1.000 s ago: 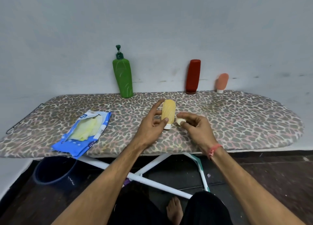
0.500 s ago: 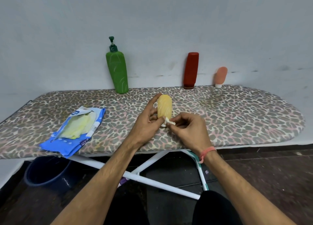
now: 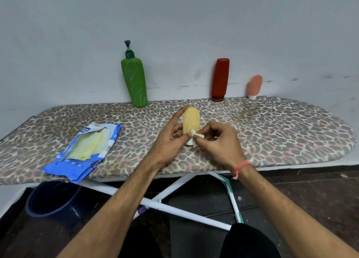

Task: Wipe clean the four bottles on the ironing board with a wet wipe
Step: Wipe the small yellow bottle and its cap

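A small yellow bottle [image 3: 191, 119] stands cap-down near the middle of the leopard-print ironing board [image 3: 281, 133]. My left hand [image 3: 169, 141] grips it from the left, index finger stretched up along its side. My right hand [image 3: 217, 141] pinches a crumpled white wet wipe [image 3: 196, 135] against the bottle's lower right side, just above the white cap. Along the wall stand a green pump bottle [image 3: 135, 80], a red bottle [image 3: 220, 79] and a small pink bottle [image 3: 254, 85].
An open blue wet-wipe packet [image 3: 83, 152] lies on the board's left part, at the front edge. A dark blue bucket [image 3: 50, 199] sits on the floor under the board, beside the white crossed legs [image 3: 174, 199].
My right hand brought the wipe from beside the cap onto the bottle's lower side. The camera shifted slightly; the left hand kept its hold.
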